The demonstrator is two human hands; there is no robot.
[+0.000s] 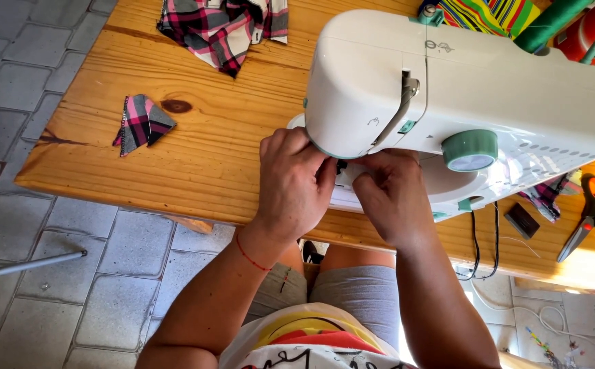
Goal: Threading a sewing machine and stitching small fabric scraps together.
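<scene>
Both hands, left hand (296,179) and right hand (389,195), pinch inward at the needle area (342,167) under the sewing machine (461,89) head (fingertips nearly meeting, grip contents hidden), left slightly nearer.

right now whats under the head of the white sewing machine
Both hands, left and right, pinch at a small dark part on the machine's white bed; fingers hide the needle.
</scene>
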